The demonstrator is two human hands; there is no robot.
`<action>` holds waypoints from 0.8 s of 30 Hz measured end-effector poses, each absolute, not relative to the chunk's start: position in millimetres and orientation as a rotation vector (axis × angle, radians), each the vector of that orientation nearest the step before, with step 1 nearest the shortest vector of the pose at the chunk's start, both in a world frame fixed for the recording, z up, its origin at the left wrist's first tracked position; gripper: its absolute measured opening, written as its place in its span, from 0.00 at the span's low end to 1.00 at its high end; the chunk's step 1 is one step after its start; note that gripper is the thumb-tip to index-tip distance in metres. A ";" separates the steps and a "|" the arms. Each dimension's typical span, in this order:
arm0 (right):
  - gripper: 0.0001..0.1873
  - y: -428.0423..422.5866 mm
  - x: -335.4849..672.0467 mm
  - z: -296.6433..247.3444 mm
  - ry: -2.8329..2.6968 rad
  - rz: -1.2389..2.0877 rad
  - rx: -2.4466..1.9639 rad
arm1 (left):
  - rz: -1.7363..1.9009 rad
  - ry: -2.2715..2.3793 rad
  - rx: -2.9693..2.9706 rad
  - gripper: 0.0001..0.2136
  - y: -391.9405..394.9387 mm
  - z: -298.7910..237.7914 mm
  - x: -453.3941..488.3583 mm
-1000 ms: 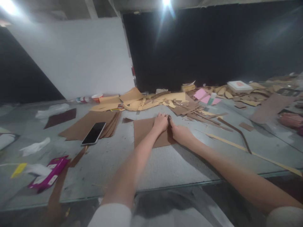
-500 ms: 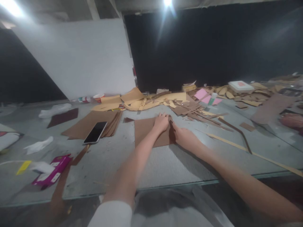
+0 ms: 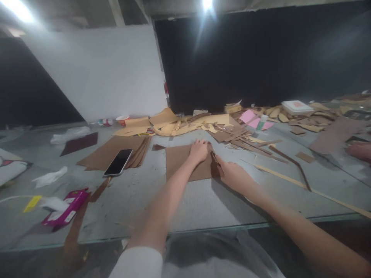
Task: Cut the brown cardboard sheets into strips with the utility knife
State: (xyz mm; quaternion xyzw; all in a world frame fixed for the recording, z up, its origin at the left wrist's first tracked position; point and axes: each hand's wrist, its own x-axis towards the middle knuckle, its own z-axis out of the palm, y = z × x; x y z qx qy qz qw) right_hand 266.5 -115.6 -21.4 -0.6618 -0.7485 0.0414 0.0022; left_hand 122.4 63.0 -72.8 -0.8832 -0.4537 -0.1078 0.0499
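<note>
At the worktop's (image 3: 197,208) centre, the left hand (image 3: 199,150) presses, fingers loosely bent, on the brown sheet (image 3: 178,160); the right hand (image 3: 233,173), grip unclear, has slid toward five o'clock along its edge, suggesting progress there.

Sheet (image 3: 178,162) is mid-tbl (image 3: 116,210), L hand (image 3: 199,150) on it, R hand (image 3: 235,173) at its R edge; phone (image 3: 118,163) is partly on stack (image 3: 97,152) to L, packet (image 3: 77,199) front-L; scraps (image 3: 233,134) behind, long strip (image 3: 278,175) R.
</note>
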 end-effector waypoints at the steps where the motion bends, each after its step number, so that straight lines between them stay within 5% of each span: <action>1: 0.33 -118.9 265.2 -21.9 -2.344 0.126 -2.092 | -0.332 -1.390 -2.689 0.25 63.0 -72.6 122.4; 24: 0.37 -209.9 284.1 -51.0 -2.272 0.119 -2.002 | -0.359 -1.407 -2.678 0.23 61.9 -72.7 121.2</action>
